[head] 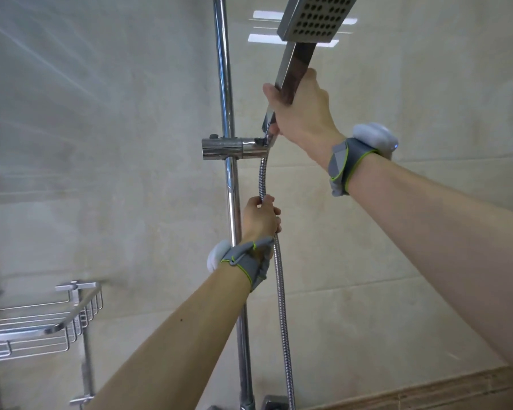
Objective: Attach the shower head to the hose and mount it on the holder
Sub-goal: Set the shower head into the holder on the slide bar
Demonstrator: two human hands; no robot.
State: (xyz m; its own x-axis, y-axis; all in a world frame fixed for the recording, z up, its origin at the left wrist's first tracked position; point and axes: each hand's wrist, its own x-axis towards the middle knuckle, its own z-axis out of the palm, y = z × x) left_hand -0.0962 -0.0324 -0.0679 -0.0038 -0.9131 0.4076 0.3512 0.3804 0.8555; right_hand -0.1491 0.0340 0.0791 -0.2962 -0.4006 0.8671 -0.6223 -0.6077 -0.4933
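A square chrome shower head [316,17] with a flat handle points up and to the right. My right hand [301,110] grips its handle, and the handle's lower end sits at the chrome holder [234,147] clamped on the vertical rail [224,84]. A ribbed metal hose [280,291] drops from the holder. Below the holder, my left hand [261,217] is closed around the hose. Both wrists wear grey straps with white sensors.
A wire shower basket [42,324] is fixed to the wall at the lower left. Beige tiles cover the wall behind the rail. Part of a chrome mixer fitting [274,402] shows at the bottom edge.
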